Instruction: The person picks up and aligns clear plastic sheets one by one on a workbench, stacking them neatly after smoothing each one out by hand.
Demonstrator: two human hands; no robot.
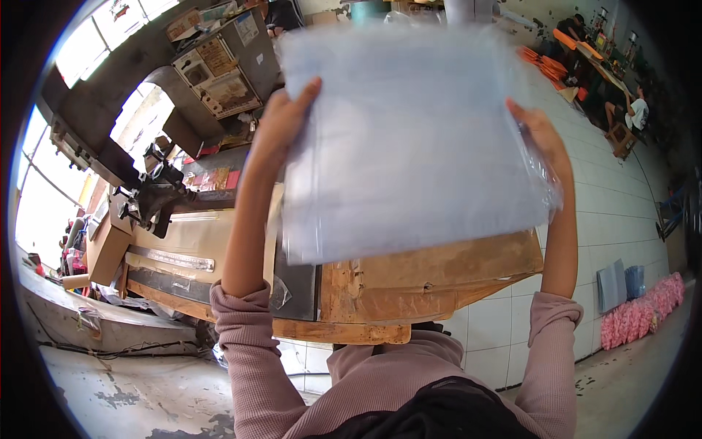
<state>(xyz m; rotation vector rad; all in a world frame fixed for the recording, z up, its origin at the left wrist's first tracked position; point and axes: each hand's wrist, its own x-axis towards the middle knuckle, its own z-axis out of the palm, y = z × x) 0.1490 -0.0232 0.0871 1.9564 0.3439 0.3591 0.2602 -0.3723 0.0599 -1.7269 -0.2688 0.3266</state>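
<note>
Left hand [281,124] grips the clear plastic bag's [409,139] left edge. Right hand [545,139] pinches its right edge, holding it above the wooden table [439,282].

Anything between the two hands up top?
Head view: only the stack of clear plastic sheets spans from left hand to right hand, each gripping an edge.
</note>
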